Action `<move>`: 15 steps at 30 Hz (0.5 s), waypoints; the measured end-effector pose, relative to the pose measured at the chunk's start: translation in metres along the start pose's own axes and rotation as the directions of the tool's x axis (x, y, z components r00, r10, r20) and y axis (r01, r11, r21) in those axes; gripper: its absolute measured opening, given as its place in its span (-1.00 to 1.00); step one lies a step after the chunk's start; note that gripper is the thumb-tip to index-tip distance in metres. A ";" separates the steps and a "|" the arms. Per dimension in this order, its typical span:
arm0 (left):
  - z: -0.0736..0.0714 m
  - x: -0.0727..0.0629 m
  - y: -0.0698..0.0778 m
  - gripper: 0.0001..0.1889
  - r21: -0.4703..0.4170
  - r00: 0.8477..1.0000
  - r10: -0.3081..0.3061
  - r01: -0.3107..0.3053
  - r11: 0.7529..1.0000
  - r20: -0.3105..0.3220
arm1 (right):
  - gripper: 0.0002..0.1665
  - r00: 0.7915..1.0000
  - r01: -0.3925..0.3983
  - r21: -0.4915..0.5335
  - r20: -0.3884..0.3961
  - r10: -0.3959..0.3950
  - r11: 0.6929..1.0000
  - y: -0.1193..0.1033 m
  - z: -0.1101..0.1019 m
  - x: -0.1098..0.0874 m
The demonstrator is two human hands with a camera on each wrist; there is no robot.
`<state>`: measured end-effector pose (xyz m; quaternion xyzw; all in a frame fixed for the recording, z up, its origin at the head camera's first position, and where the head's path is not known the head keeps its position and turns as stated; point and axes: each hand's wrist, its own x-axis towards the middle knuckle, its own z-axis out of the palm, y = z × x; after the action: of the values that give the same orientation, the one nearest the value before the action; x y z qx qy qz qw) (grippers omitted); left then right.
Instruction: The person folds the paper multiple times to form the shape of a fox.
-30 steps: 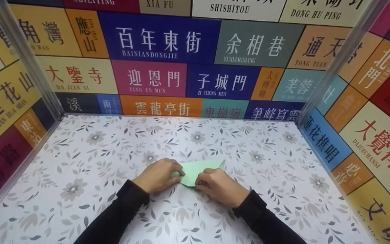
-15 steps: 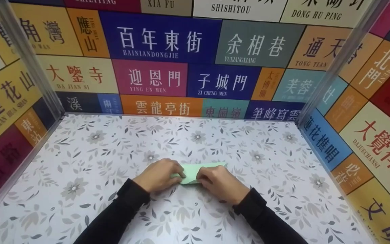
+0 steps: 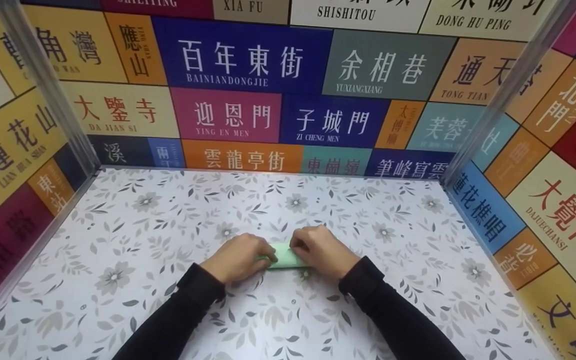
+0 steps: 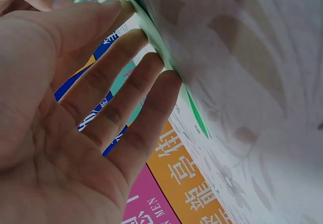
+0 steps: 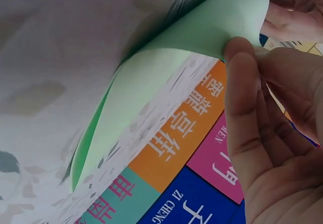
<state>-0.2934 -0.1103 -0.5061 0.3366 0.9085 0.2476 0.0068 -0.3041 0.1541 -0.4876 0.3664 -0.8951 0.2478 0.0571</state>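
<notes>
A piece of light green paper (image 3: 284,256) lies on the patterned tabletop between two hands, its right part bent over into a curl. My left hand (image 3: 240,257) presses the paper's left end with fairly straight fingertips and the thumb close by. In the left wrist view those fingertips (image 4: 172,77) meet a thin green edge. My right hand (image 3: 324,250) pinches the lifted paper edge between thumb and index finger. From the right wrist, the paper (image 5: 217,19) arches up off the table, showing its paler inner face. Part of the paper is hidden under both hands.
The tabletop (image 3: 178,310) is white with grey leaves and flowers. Colourful panels with Chinese place names form a back wall (image 3: 243,55) and side walls. Clear strips (image 3: 50,100) run along the wall corners. Black sleeves (image 3: 168,315) cover both forearms.
My right hand has moved up and away from me, carrying the near paper edge over into a curl. The paper now looks narrower. My left hand has stayed nearly in place.
</notes>
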 end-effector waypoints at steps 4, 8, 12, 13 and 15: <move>0.001 0.001 -0.001 -0.83 -0.002 1.000 -0.005 0.005 1.000 -0.016 | -0.91 0.999 0.002 -0.020 0.042 -0.001 1.000 0.005 0.001 0.011; 0.001 0.001 -0.003 -0.84 0.012 0.999 0.010 -0.010 1.000 -0.050 | -0.91 0.997 0.026 -0.052 0.072 -0.022 0.998 0.009 0.001 0.020; 0.001 0.002 -0.003 -0.86 0.029 0.997 0.033 -0.031 0.999 -0.075 | -0.89 0.994 0.044 -0.068 0.102 -0.037 0.997 0.014 0.003 0.026; 0.001 0.002 -0.003 -0.86 0.032 0.997 0.035 -0.033 0.999 -0.075 | -0.89 0.994 0.044 -0.066 0.106 -0.037 0.997 0.015 0.004 0.028; 0.000 0.002 -0.003 -0.86 0.039 0.997 0.034 -0.032 0.999 -0.071 | -0.88 0.994 0.039 -0.054 0.107 -0.033 0.998 0.017 0.005 0.030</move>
<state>-0.2965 -0.1106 -0.5073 0.3425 0.9070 0.2425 -0.0364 -0.3371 0.1436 -0.4901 0.3932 -0.8967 0.2017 0.0243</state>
